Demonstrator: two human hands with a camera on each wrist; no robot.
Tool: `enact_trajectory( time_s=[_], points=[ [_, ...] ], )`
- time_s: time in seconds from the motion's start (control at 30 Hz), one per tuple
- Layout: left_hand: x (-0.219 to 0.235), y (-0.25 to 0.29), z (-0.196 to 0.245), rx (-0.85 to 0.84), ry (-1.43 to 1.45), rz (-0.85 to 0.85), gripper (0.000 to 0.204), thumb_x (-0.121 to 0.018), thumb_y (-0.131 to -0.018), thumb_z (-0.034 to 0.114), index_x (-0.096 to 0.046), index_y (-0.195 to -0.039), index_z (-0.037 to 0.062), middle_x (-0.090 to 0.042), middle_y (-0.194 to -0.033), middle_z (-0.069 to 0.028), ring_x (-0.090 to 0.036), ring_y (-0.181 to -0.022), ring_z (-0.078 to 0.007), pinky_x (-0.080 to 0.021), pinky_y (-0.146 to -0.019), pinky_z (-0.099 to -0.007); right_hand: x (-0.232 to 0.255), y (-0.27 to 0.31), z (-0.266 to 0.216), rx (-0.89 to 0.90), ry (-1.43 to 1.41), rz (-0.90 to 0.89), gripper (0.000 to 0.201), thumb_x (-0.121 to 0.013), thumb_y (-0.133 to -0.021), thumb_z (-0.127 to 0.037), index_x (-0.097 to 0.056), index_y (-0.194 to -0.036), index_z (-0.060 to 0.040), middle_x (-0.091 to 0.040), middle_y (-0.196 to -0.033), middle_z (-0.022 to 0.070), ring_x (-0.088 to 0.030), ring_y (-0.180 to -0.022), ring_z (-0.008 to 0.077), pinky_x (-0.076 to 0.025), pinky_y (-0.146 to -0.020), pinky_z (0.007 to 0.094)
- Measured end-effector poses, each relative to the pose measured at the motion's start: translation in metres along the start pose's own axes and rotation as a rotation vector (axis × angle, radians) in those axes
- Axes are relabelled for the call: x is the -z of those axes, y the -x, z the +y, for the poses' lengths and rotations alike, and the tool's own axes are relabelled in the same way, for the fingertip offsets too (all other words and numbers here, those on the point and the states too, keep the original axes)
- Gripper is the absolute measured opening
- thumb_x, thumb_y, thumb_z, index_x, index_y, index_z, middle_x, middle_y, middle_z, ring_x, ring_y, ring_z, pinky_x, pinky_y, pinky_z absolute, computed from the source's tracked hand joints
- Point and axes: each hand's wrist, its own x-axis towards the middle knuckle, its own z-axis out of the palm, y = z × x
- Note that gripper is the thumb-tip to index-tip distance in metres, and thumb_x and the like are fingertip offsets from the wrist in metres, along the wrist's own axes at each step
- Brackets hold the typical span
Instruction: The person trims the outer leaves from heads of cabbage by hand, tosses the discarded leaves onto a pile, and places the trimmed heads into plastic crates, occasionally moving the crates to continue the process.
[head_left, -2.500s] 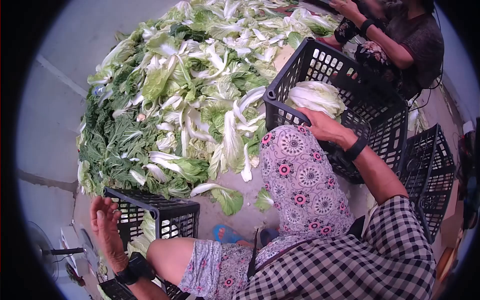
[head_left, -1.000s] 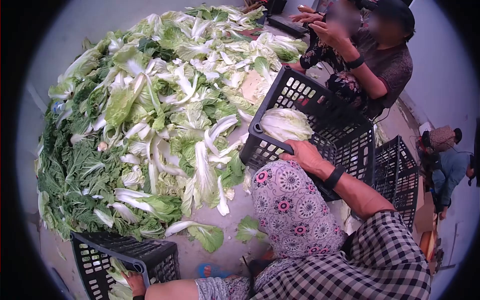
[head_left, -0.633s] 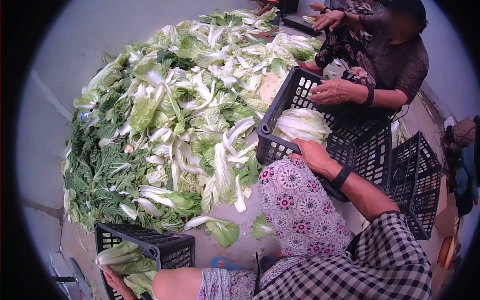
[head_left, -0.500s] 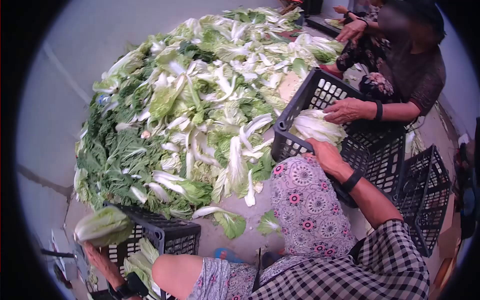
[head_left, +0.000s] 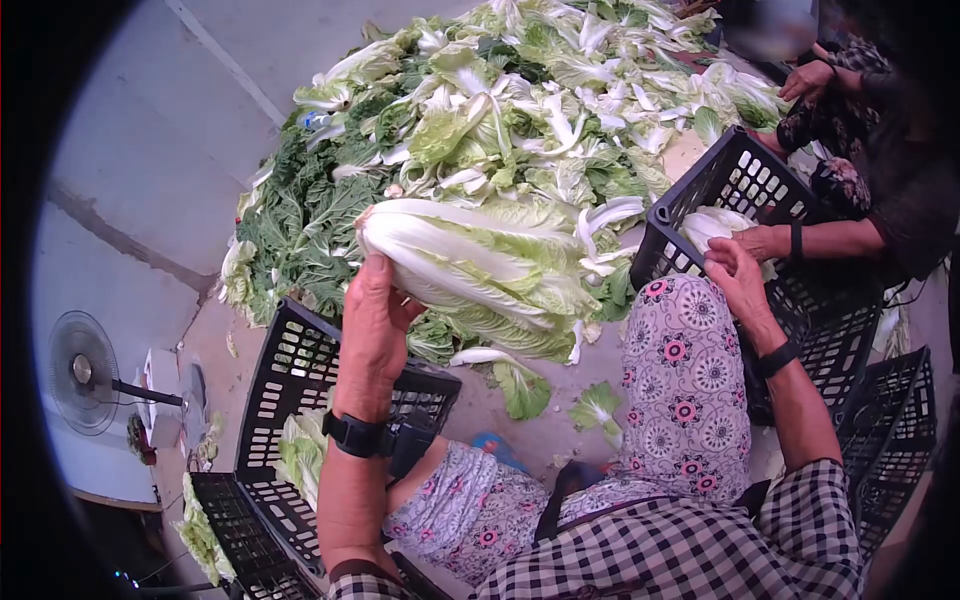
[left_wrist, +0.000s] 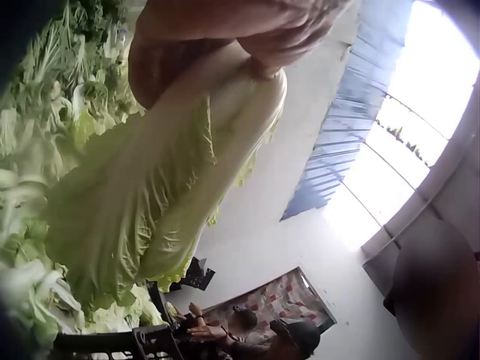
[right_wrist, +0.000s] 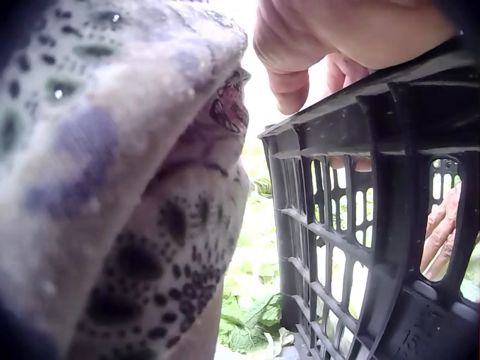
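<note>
My left hand (head_left: 376, 325) holds a large napa cabbage (head_left: 480, 265) by its white base end, thumb on the near side. The cabbage lies level above the left crate, its leafy end to the right. In the left wrist view the fingers (left_wrist: 225, 30) wrap the base of the cabbage (left_wrist: 150, 180). My right hand (head_left: 742, 290) is at the near rim of the right black crate (head_left: 665, 225); in the right wrist view its fingers (right_wrist: 289, 86) bend over the rim (right_wrist: 360, 90). Another cabbage (head_left: 712, 226) lies inside that crate, beside another person's hand.
A big heap of loose leaves (head_left: 440, 140) covers the floor ahead. The left black crate (head_left: 270, 400) holds a cabbage (head_left: 302, 450). Another person (head_left: 900, 200) sits at the right. More crates (head_left: 890, 430) stand at the right edge; a fan (head_left: 84, 370) is at the far left.
My left hand has lifted the cabbage from beside the left crate up and right, in front of the heap. The right hand stays at the crate's rim. The head view has shifted left.
</note>
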Motion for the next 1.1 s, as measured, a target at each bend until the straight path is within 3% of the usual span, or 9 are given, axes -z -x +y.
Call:
enact_trajectory(
  time_s=[0.17, 0.3, 0.43, 0.5, 0.63, 0.73, 0.87, 1.0, 1.1],
  points=[
    [-0.004, 0.010, -0.038, 0.037, -0.102, -0.058, 0.055, -0.051, -0.092, 0.047, -0.047, -0.127, 0.0053, -0.058, -0.109, -0.0021, -0.056, -0.092, -0.0110, -0.048, -0.076, -0.0266, 0.008, -0.001, -0.013, -0.009, 0.026, -0.045, 0.043, -0.060, -0.082, -0.015, -0.050, -0.117, 0.0055, -0.062, -0.105, 0.0160, -0.060, -0.101, 0.0217, -0.047, -0.089, 0.0317],
    [-0.013, 0.019, -0.027, 0.021, -0.206, -0.101, 0.057, -0.056, -0.090, 0.043, -0.047, -0.129, 0.0025, -0.058, -0.111, -0.0039, -0.055, -0.097, -0.0115, -0.046, -0.082, -0.0275, 0.005, 0.015, -0.092, 0.093, 0.037, -0.195, 0.047, -0.061, -0.081, -0.022, -0.050, -0.120, 0.0030, -0.060, -0.112, 0.0188, -0.057, -0.108, 0.0267, -0.045, -0.092, 0.0361],
    [-0.028, 0.028, -0.018, -0.025, -0.222, -0.146, 0.059, -0.060, -0.088, 0.045, -0.050, -0.124, -0.0005, -0.060, -0.108, -0.0049, -0.056, -0.096, -0.0118, -0.045, -0.083, -0.0263, -0.016, 0.035, -0.171, 0.528, 0.269, -0.460, 0.068, -0.061, -0.082, -0.035, -0.035, -0.133, 0.0016, -0.047, -0.128, 0.0268, -0.046, -0.119, 0.0367, -0.038, -0.101, 0.0411],
    [-0.029, 0.033, -0.018, 0.017, -0.170, -0.204, 0.058, -0.060, -0.088, 0.043, -0.050, -0.123, -0.0015, -0.060, -0.108, -0.0053, -0.056, -0.094, -0.0121, -0.045, -0.083, -0.0267, -0.041, 0.035, -0.166, 0.735, 0.308, -0.517, 0.079, -0.066, -0.081, -0.034, -0.025, -0.139, 0.0016, -0.039, -0.135, 0.0251, -0.040, -0.124, 0.0377, -0.033, -0.104, 0.0425],
    [-0.035, 0.043, -0.014, 0.034, -0.186, -0.276, 0.061, -0.064, -0.084, 0.046, -0.052, -0.119, -0.0024, -0.061, -0.105, -0.0053, -0.056, -0.092, -0.0119, -0.044, -0.082, -0.0267, -0.046, 0.029, -0.165, 0.882, 0.342, -0.791, 0.085, -0.065, -0.080, -0.042, -0.024, -0.138, 0.0046, -0.039, -0.134, 0.0259, -0.039, -0.123, 0.0393, -0.034, -0.103, 0.0431],
    [-0.039, 0.048, -0.008, 0.019, -0.251, -0.326, 0.061, -0.067, -0.080, 0.048, -0.056, -0.112, -0.0029, -0.062, -0.099, -0.0044, -0.056, -0.089, -0.0105, -0.044, -0.080, -0.0254, -0.020, 0.019, -0.186, 0.720, 0.509, -1.009, 0.084, -0.061, -0.081, -0.047, -0.026, -0.137, 0.0043, -0.040, -0.132, 0.0267, -0.040, -0.122, 0.0399, -0.034, -0.103, 0.0430],
    [-0.043, 0.049, -0.003, -0.025, -0.255, -0.292, 0.057, -0.069, -0.079, 0.047, -0.056, -0.106, -0.0022, -0.062, -0.095, -0.0034, -0.056, -0.085, -0.0102, -0.044, -0.078, -0.0251, -0.019, 0.021, -0.195, 0.847, 0.284, -0.779, 0.089, -0.067, -0.075, -0.047, -0.029, -0.135, 0.0073, -0.047, -0.122, 0.0294, -0.046, -0.116, 0.0419, -0.040, -0.096, 0.0441],
    [-0.046, 0.046, -0.007, -0.013, -0.227, -0.278, 0.060, -0.072, -0.076, 0.049, -0.057, -0.104, -0.0014, -0.062, -0.094, -0.0040, -0.056, -0.084, -0.0101, -0.044, -0.077, -0.0250, -0.068, 0.037, -0.189, 0.736, 0.032, -0.951, 0.086, -0.064, -0.079, -0.046, -0.026, -0.138, 0.0039, -0.046, -0.126, 0.0279, -0.045, -0.118, 0.0408, -0.039, -0.098, 0.0424],
    [-0.044, 0.047, -0.013, 0.064, -0.234, -0.260, 0.070, -0.076, -0.069, 0.054, -0.057, -0.107, -0.0012, -0.062, -0.096, -0.0050, -0.057, -0.087, -0.0115, -0.045, -0.078, -0.0259, -0.080, 0.037, -0.198, 0.393, 0.031, -1.142, 0.077, -0.067, -0.078, -0.039, -0.032, -0.132, 0.0034, -0.053, -0.115, 0.0263, -0.052, -0.109, 0.0414, -0.043, -0.091, 0.0411]
  ],
)
